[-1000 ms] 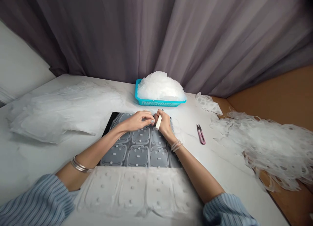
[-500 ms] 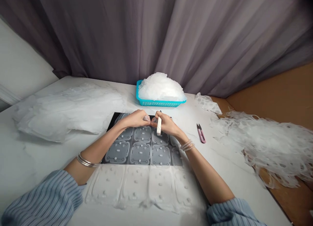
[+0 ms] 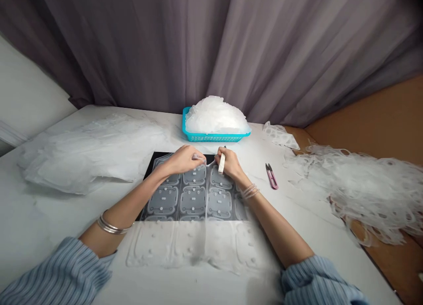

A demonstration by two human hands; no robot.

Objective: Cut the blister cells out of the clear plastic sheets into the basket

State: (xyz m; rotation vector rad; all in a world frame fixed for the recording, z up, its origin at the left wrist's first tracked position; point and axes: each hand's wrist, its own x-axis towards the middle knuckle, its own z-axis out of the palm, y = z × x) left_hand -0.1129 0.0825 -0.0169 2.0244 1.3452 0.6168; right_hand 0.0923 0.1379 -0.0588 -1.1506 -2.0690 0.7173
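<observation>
Your hands have just drawn apart: 0.5 s ago they nearly met over the sheet, now there's a small gap, w/ a thin clear strand seeming to run between them.

L hand [image 3: 180,160] is clenched, fingertips pinching what looks like a scrap of clear film [image 3: 199,157] at the sheet's top edge; exact hold is hard to tell at this size. R hand [image 3: 230,163] is closed around a white marker pen [image 3: 221,163], held upright, dark tip up, not released.

Embossed clear film [image 3: 194,195] lies flat, centre of the table, under both hands, over a black board [image 3: 152,162]. Its rounded-square cells w/ small raised dots show grey on the board; the near part hangs past the board's edge, showing white on the white marble-look table [image 3: 66,208].

Around you: teal plastic basket [image 3: 214,138] straight ahead, heaped w/ clear cut pieces [image 3: 216,116]. Pink-handled thread snips [image 3: 272,177] lie to the R, well clear of your R wrist. Further R, a big tangle of clear film offcuts [image 3: 370,186] spills over the table edge. Folded stack of film [image 3: 89,155] on the L, beside the board. Nothing sits between your hands and the sheet.
</observation>
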